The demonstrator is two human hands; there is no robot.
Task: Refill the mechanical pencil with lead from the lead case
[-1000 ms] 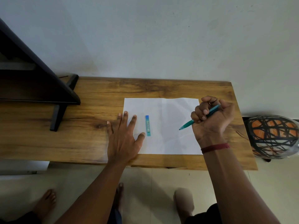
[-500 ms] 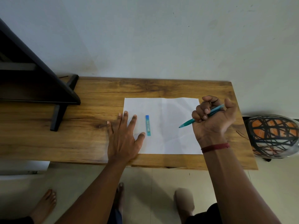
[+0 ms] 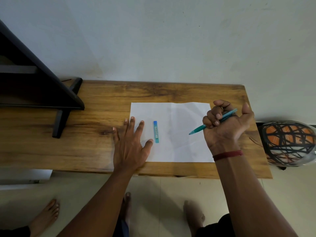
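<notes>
A teal mechanical pencil is gripped in my right hand, fingers curled round its barrel, thumb lifted off its top end, tip pointing down-left over the white paper sheet. A slim blue-and-teal lead case lies flat on the sheet, lengthwise away from me. My left hand rests flat with fingers spread on the sheet's left edge and the wooden table; its thumb tip lies just left of the case's near end.
A black slanted stand with a foot occupies the table's left back. A helmet with orange and black pattern sits off the table's right end. A wall runs behind the table. Bare feet show on the floor below.
My right thumb has lifted off the pencil's top end and spread to the right. The left hand and lead case have stayed put.
</notes>
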